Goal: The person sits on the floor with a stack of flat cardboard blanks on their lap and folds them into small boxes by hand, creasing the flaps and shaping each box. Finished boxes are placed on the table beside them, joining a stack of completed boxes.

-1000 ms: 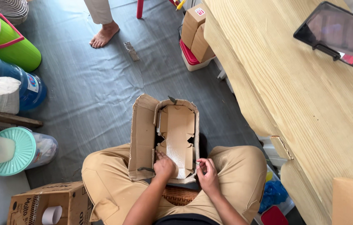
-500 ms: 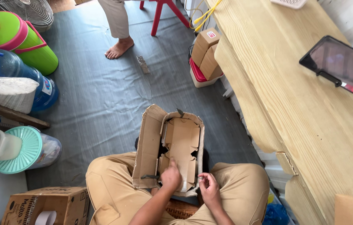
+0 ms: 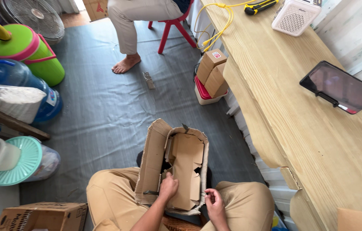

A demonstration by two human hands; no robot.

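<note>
Camera tilted up since earlier; I note cardboard box (image 3: 176,169) on lap, left hand (image 3: 168,187) pressing inside, right hand (image 3: 214,201) apart, curled, grip unclear.

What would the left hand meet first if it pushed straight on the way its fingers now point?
The left hand points into the open cardboard box; it would likely meet the loose cardboard insert first, though depth is unclear.

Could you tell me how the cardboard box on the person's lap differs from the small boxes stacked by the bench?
The lap box is larger, opened out, flaps spread; the small stacked boxes look closed and sit in a tray. The left hand presses the lap box; nothing touches the stacked boxes. Both are brown cardboard.
</note>
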